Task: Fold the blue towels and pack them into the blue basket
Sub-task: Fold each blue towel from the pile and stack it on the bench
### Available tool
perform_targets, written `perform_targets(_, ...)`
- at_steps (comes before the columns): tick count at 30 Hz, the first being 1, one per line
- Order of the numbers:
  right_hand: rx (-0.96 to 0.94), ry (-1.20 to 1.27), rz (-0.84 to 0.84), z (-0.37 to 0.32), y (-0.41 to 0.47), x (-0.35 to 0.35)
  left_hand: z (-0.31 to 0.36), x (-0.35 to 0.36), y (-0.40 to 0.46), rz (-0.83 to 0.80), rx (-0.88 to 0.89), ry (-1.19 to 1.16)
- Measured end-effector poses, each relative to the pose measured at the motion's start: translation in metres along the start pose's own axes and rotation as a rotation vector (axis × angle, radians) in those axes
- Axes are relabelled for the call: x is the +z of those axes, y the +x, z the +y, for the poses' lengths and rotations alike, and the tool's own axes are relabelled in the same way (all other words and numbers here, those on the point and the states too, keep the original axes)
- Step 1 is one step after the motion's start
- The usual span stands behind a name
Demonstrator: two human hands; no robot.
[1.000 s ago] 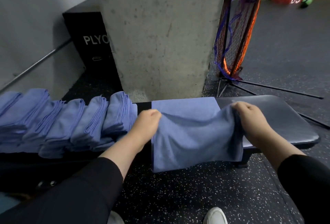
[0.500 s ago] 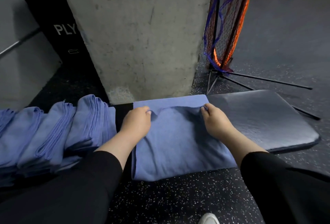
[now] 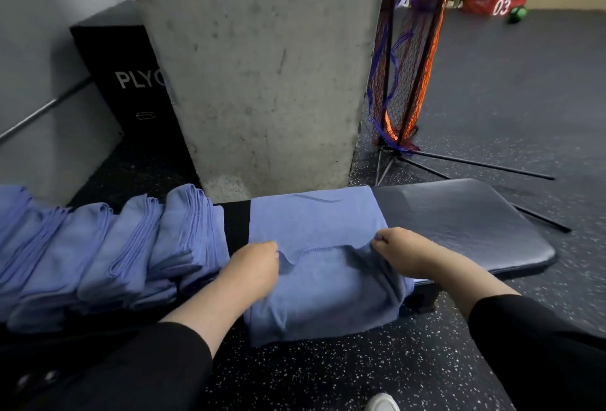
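**Towel half folded on the bench, both my hands on its edge**

Towels already folded [image 3: 108, 246] lie in a leaning row at the far left, on the left part of the bench. Just beside them, to the right, is my left hand [image 3: 254, 266]. Its fingers are curled and pinch the left end of the hemmed edge of the blue towel [image 3: 314, 223] that I am folding now. This towel lies across the bench [image 3: 465, 223], in front of the concrete pillar [image 3: 262, 66], and its near part hangs over the front side toward the floor. At the right end of the same edge my right hand [image 3: 406, 251] pinches the cloth too, fingers closed on it.

The edge sags a little between my hands. To fold well, I think I must pull both corners apart until the hem is straight, then lay it evenly on the far edge and press the fold flat. If one hand goes faster, the fold will probably be crooked.

I cannot see the blue basket anywhere, so packing is not yet started, I judge.
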State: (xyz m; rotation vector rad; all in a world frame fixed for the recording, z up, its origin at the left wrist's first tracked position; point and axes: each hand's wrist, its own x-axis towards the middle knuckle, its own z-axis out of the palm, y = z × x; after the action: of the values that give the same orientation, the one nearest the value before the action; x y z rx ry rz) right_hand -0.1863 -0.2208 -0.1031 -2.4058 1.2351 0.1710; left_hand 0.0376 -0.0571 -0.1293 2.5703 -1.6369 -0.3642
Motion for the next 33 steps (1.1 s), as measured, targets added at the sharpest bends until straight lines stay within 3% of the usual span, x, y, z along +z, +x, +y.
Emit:
perform_targets(2, -0.038, 0.039, -0.009, 0.004, -0.008, -0.009, 0.005, -0.013, -0.008, -0.042, -0.014, -0.046)
perform_targets(4, -0.066, 0.243, 0.072, 0.009, -0.011, -0.018, 0.007, -0.031, -0.011, -0.008, -0.049, -0.222)
perform_targets(7, -0.060, 0.794, 0.254, 0.005, -0.008, -0.028, 0.007, -0.054, -0.004, 0.203, -0.125, -0.594)
perform_targets(9, -0.003, 0.918, 0.398, -0.004, 0.001, -0.033, 0.005, -0.061, 0.007, 0.336, -0.186, -0.751)
perform_targets(12, 0.035, 0.835, 0.560, -0.012, 0.023, -0.029, 0.003, -0.057, 0.027, 0.439, -0.223, -0.723)
perform_targets(14, 0.034, 0.769, 0.570, -0.014, 0.037, -0.021, 0.001, -0.045, 0.041, 0.449, -0.215, -0.706)
perform_targets(21, -0.008, 0.267, 0.305, -0.007, 0.062, 0.021, -0.004, 0.006, 0.061, 0.214, -0.113, -0.348)
perform_targets(29, 0.036, 0.131, 0.216, 0.002, 0.034, 0.009, -0.008, -0.004, 0.031, 0.108, -0.100, -0.205)
perform_targets(33, 0.021, 0.197, 0.121, 0.012, 0.009, 0.002, -0.007, -0.008, 0.011, 0.041, -0.103, -0.173)
